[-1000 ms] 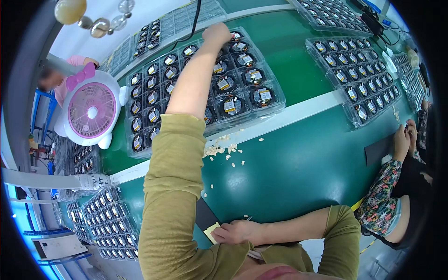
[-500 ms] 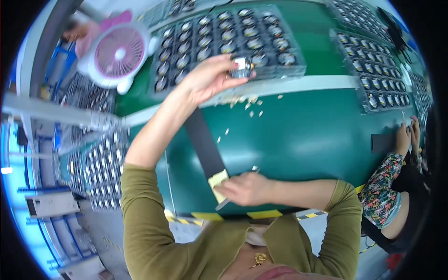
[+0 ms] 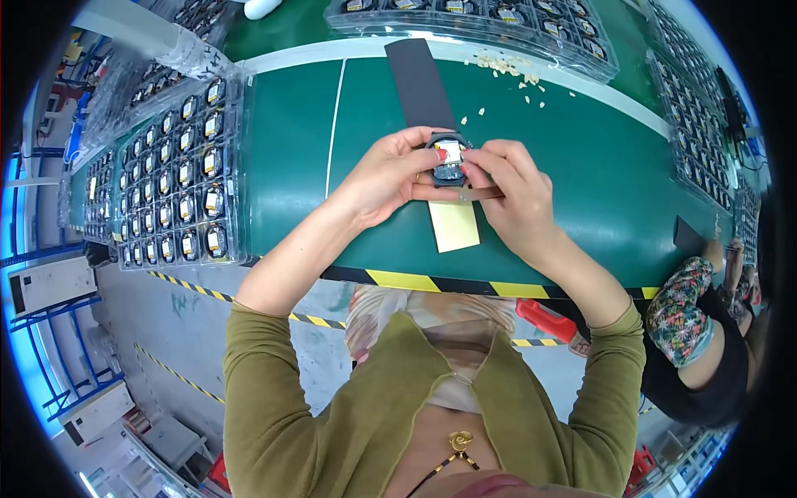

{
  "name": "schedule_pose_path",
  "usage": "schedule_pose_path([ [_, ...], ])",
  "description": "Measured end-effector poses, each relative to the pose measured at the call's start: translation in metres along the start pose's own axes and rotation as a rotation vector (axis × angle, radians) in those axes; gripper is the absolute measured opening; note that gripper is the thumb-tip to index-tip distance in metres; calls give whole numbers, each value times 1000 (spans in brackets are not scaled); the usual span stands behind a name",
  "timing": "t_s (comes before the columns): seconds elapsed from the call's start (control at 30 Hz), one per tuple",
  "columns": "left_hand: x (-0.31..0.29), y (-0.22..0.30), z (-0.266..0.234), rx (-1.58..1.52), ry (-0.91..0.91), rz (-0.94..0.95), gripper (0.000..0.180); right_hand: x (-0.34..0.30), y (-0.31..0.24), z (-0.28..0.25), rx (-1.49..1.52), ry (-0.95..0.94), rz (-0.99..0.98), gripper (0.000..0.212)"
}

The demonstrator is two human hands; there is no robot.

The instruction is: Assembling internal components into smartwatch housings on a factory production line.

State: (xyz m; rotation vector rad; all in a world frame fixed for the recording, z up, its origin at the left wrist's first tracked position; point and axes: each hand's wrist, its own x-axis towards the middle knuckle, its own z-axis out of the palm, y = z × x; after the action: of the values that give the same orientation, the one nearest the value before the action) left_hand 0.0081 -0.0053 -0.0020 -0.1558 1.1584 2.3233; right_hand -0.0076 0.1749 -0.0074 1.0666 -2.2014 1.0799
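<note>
My left hand (image 3: 390,174) is closed around the edge of a round black watch-like case (image 3: 449,172), tilted so its open inside faces up. A white-labelled part sits within the case. My right hand (image 3: 519,191) presses its thumb and index fingertip to the right side of that part. A thin metal tool (image 3: 481,194), perhaps tweezers, rests in the right hand's fingers; most of it is hidden. Below the case lies a pale yellow paper sheet (image 3: 455,231) on the green table. A dark grey strip (image 3: 419,83) runs away from the hands toward the back.
Clear plastic trays (image 3: 239,174) of similar round cases stand at left, with another tray (image 3: 610,66) at the back and more at right. Small pale scraps (image 3: 525,81) lie beyond my hands. Another person's floral sleeve (image 3: 682,311) is at the far right. Striped tape (image 3: 403,280) marks the front edge.
My left hand has brought the case back from the rear tray to above the yellow sheet. My right hand has risen from the sheet to the case. The view has shifted downward.
</note>
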Motion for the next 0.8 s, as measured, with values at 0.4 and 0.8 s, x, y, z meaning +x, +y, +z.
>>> schedule_pose_path([
  [0.4,-7,-4,3,56,45,161,26,2,-9,5,-114,27,-12,18],
  [0.8,-3,-4,-1,147,74,203,33,9,-3,5,-204,-44,-160,17],
])
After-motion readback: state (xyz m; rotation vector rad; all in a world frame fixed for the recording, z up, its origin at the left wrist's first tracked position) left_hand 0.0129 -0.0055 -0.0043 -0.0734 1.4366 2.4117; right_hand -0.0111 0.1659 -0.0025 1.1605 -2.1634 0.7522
